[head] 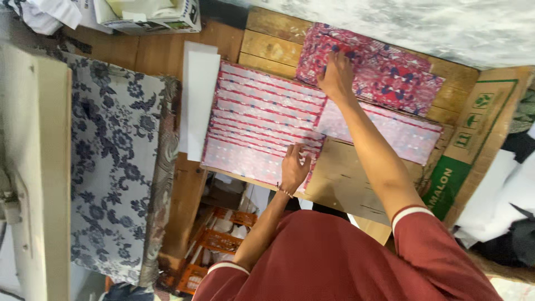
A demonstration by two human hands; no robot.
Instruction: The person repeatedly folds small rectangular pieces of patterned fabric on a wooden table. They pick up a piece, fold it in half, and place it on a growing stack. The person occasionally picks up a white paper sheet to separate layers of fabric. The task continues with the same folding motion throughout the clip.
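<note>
- A padded surface covered in blue floral cloth (pixel 111 161) is seen at the left of the frame, beside a pale panel (pixel 33 167) at the far left edge.
- White paper sheets (pixel 199 100) are laid just left of centre, touching the edge of the patterned stack.
- A fanned stack of pink-and-white striped sheets (pixel 262 120) is spread across the centre on a wooden table (pixel 273 44).
- The left hand (pixel 293 167) is rested flat on the lower edge of the striped stack, fingers loosely spread, nothing gripped.
- Orange crates (pixel 214 242) are visible below the table edge, lower centre.
- The right hand (pixel 337 75) is pressed palm-down, fingers extended, on a pile of red-and-blue patterned sheets (pixel 384 69) at upper centre-right; no grasp is evident.
- A brown cardboard sheet (pixel 345 178) is noted under the right forearm.
- A flattened carton with green print (pixel 473 139) is lying at the right.
</note>
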